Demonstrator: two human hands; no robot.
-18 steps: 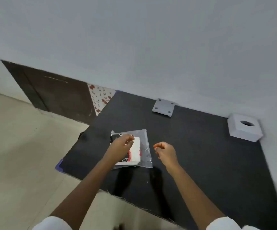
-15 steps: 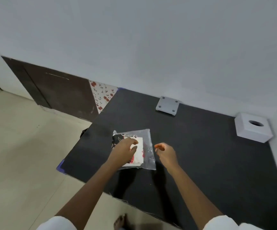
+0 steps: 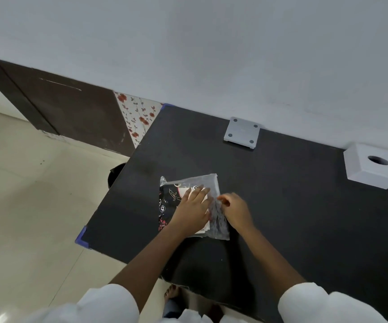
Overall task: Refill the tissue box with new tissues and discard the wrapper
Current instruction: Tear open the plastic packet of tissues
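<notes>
At the far left a dark brown door (image 3: 55, 108) is seen in the wall, with a strip of flower-patterned paper (image 3: 137, 117) just beside it. A black bin (image 3: 116, 173) is partly hidden under the left edge of the black table (image 3: 293, 206). The tissue pack (image 3: 188, 203), in its clear wrapper (image 3: 218, 220), lies flat near the table's front left part. A grey square plate (image 3: 242, 132) is set against the wall at the back, and the white tissue box (image 3: 372, 165), its round hole upward, stands well apart at the far right corner.

Half a second ago the left hand was curled on the pack and the right hand was held apart from it, fingers pinched on nothing. Now the left hand (image 3: 193, 210) is laid flat on the pack, fingers spread, pressing it down. The right hand (image 3: 236, 209) has been brought to the wrapper's right edge, where the film is crumpled and appears pinched between thumb and fingers. Both forearms are stretched forward from white sleeves (image 3: 109, 304).
</notes>
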